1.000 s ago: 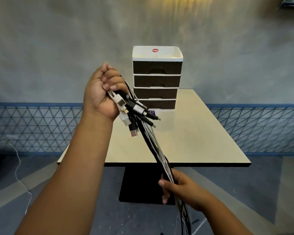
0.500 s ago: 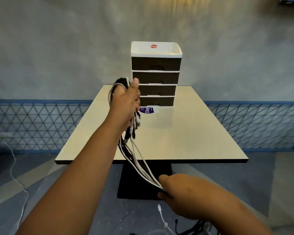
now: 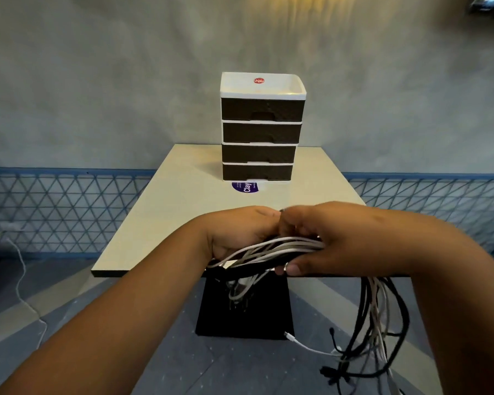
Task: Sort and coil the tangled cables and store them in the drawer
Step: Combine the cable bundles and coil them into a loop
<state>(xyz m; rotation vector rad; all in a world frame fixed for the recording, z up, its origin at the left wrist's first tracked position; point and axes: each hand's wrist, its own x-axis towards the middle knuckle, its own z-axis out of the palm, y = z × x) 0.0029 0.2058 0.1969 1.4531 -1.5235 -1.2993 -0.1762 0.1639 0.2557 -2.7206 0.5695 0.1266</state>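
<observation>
Left hand: the left hand sits at centre frame, just above the near table edge, fingers curled round one end of the cable bundle.
Right hand: the right hand is immediately right of the left, knuckles touching it; its fingers wrap over the bundle and the thumb closes underneath.
Cable bundle: white and black cords run side by side between the two hands (a short horizontal stretch), a few connector ends dangle below the left hand, and the rest hangs under the right forearm in loose loops at the lower right of the frame, blurred towards the floor.
Drawer unit: a small drawer unit with a white frame and four dark fronts stands upright at upper centre, on the far part of the table; all four drawers look closed.
Table: a pale table on a black pedestal base fills the middle of the frame.
Sticker: a purple round sticker lies on the tabletop just in front of the lowest drawer.
Floor cord: a thin white cord trails along the floor at the left edge.
</observation>
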